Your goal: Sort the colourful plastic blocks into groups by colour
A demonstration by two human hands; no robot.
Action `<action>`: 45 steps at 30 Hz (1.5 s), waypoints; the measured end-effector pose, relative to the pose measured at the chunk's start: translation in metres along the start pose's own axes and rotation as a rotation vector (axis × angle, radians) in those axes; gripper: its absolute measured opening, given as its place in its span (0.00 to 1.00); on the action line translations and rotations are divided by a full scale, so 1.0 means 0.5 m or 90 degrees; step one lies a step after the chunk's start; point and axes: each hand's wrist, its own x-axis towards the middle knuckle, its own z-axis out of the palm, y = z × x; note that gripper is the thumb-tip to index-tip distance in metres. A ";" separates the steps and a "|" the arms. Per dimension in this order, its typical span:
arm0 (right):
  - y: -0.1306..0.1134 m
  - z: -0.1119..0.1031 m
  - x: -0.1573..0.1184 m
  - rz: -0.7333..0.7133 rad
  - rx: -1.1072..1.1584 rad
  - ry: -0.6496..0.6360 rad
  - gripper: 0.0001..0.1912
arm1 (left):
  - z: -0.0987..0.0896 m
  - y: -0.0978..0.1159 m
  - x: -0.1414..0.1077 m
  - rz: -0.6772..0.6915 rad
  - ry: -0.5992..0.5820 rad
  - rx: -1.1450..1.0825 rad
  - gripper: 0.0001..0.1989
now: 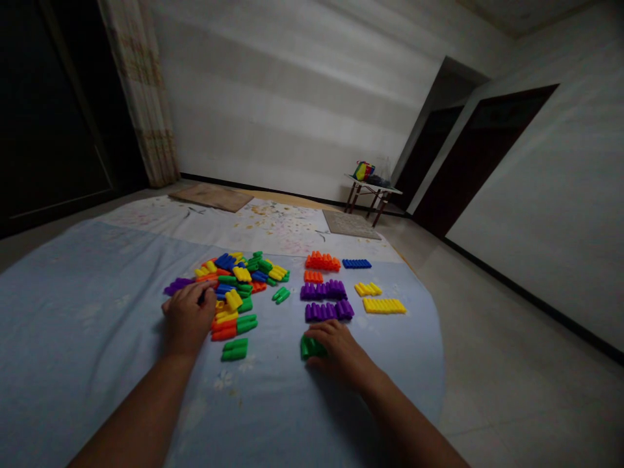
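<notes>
At the left edge of a mixed pile of plastic bullet-shaped building blocks (242, 274), my left hand (188, 312) reaches in with its fingers curled down. Whatever lies under those fingertips is hidden; purple blocks (176, 286) and orange ones sit beside them. My right hand (336, 348) has its fingers closed round a green block piece (311, 348) on the cloth, partly covered by the hand. Just beyond it are two rows of purple blocks (329, 312). Green blocks (234, 350) lie on the cloth between my two hands.
Orange blocks (322, 261), a blue row (357, 264) and yellow rows (384, 306) stand sorted on the right. A pale blue flowered cloth (131, 286) covers the round table. Boards (212, 196) lie at its far side. A small folding table (373, 184) stands near the wall.
</notes>
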 end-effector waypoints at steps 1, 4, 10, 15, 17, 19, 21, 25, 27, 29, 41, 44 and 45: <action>0.001 0.003 0.002 -0.001 0.001 -0.001 0.23 | 0.000 -0.001 0.000 -0.001 0.000 0.001 0.15; 0.011 0.007 0.002 0.006 -0.003 0.007 0.19 | 0.001 -0.004 -0.001 -0.007 0.002 0.006 0.14; 0.049 -0.004 -0.012 0.046 -0.031 0.025 0.19 | -0.002 -0.005 -0.001 -0.002 -0.002 0.012 0.14; 0.030 -0.012 -0.015 0.043 -0.019 0.071 0.19 | -0.003 -0.001 -0.001 -0.013 -0.001 0.002 0.14; 0.002 -0.012 -0.006 0.019 -0.002 0.105 0.18 | -0.001 -0.002 -0.002 -0.018 -0.003 0.004 0.14; -0.033 -0.004 0.011 -0.022 0.022 0.109 0.16 | 0.001 -0.004 -0.002 -0.021 -0.005 0.003 0.14; -0.070 0.013 0.035 -0.069 0.045 0.078 0.16 | 0.002 -0.005 -0.002 -0.022 -0.002 -0.001 0.14; -0.132 0.064 0.089 -0.122 0.051 0.018 0.18 | 0.000 -0.004 -0.003 -0.023 0.001 -0.005 0.14; -0.152 0.089 0.114 -0.136 0.036 0.011 0.21 | -0.001 -0.004 -0.003 -0.020 -0.001 -0.005 0.14; -0.164 0.109 0.133 -0.151 0.011 0.003 0.20 | -0.001 -0.006 -0.002 -0.014 -0.002 -0.002 0.14; -0.136 0.079 0.074 0.013 -0.054 0.001 0.22 | -0.006 0.003 -0.001 -0.012 -0.007 -0.023 0.14; -0.127 0.071 0.068 0.011 -0.027 -0.008 0.23 | -0.007 0.005 -0.001 -0.022 -0.004 -0.023 0.14; -0.125 0.068 0.068 -0.008 -0.014 -0.005 0.24 | -0.007 0.004 -0.001 -0.023 -0.003 -0.020 0.14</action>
